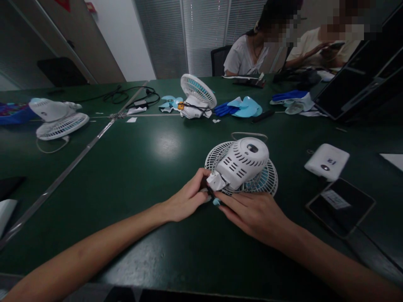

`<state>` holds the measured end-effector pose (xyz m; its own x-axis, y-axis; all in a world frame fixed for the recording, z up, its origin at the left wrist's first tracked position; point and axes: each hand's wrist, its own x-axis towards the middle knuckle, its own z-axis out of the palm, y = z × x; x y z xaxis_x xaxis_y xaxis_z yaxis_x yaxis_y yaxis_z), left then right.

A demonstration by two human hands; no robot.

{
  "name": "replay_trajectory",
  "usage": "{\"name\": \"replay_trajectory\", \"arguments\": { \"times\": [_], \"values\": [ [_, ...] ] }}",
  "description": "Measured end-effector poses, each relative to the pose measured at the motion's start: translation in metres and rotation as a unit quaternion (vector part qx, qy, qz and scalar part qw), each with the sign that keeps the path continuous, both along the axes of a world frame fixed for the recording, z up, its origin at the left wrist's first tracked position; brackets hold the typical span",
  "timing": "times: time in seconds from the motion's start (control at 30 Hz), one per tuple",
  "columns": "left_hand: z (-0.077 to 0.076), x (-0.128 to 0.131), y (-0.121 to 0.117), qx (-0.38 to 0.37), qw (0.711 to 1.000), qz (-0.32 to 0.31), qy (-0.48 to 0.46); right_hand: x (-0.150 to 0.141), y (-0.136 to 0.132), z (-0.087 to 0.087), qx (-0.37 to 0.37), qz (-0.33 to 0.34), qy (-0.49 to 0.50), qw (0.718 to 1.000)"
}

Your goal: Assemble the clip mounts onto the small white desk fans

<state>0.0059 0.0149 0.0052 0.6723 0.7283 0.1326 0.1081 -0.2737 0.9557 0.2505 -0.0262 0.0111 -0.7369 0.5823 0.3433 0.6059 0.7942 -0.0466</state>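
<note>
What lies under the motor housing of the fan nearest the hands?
A round white grille, with something light blue showing through its bars; the motor housing hides the grille's middle.

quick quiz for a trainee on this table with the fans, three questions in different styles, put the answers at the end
1. True or false: the left hand is touching the near fan.
2. How many fans, the near one included, stand or lie on the green table?
3. In the picture, where is the white rounded device relative to the near fan? a) left b) right c) directly beyond it

Key
1. True
2. Three: the near fan, the far-left fan and the far-middle fan
3. b
</note>
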Motion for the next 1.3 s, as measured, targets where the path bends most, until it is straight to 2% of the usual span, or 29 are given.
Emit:
{"name": "replay_trajectory", "arguments": {
  "times": [0.07, 0.13, 0.27, 0.37, 0.43, 0.53, 0.63, 0.8, 0.9, 1.0, 1.1, 1.2, 1.3],
  "values": [
    [0.004, -0.006, 0.002, 0.006, 0.998, -0.064, 0.015, 0.001, -0.001, -0.001, 0.007, -0.006, -0.006, 1.000],
    [0.008, -0.012, 0.006, 0.043, 0.993, -0.092, 0.056, 0.001, -0.002, -0.001, 0.012, -0.007, -0.002, 1.000],
    [0.018, -0.021, 0.011, 0.164, 0.972, -0.030, 0.163, -0.001, -0.004, 0.001, 0.010, -0.008, -0.004, 1.000],
    [0.026, -0.026, 0.013, 0.153, 0.968, -0.024, 0.197, -0.002, -0.005, 0.002, -0.006, -0.011, -0.014, 1.000],
    [0.028, -0.028, 0.014, 0.123, 0.977, -0.034, 0.171, -0.002, -0.005, 0.002, -0.015, -0.014, -0.012, 1.000],
    [0.026, -0.029, 0.015, 0.109, 0.989, -0.014, 0.096, -0.001, -0.004, 0.002, -0.026, -0.016, -0.004, 1.000],
    [0.018, -0.028, 0.013, 0.143, 0.988, 0.021, 0.049, 0.000, -0.003, 0.001, -0.057, -0.017, 0.023, 0.998],
    [0.002, -0.021, 0.003, 0.226, 0.965, 0.110, 0.068, 0.000, -0.001, 0.002, -0.118, -0.009, 0.097, 0.988],
    [-0.006, -0.015, -0.001, 0.209, 0.961, 0.151, 0.100, -0.001, -0.002, 0.003, -0.137, -0.007, 0.110, 0.984],
    [-0.009, -0.008, -0.003, 0.170, 0.967, 0.168, 0.083, -0.001, -0.002, 0.003, -0.137, 0.000, 0.140, 0.981],
    [-0.006, -0.004, -0.006, 0.121, 0.976, 0.174, 0.041, 0.000, -0.002, 0.002, -0.125, 0.005, 0.209, 0.970],
    [-0.001, 0.000, -0.009, 0.059, 0.983, 0.176, 0.014, 0.002, 0.000, -0.001, -0.103, -0.023, 0.274, 0.956],
    [0.001, 0.002, -0.011, 0.006, 0.983, 0.184, -0.016, 0.003, 0.000, -0.003, -0.088, -0.051, 0.299, 0.949]
  ]
}}
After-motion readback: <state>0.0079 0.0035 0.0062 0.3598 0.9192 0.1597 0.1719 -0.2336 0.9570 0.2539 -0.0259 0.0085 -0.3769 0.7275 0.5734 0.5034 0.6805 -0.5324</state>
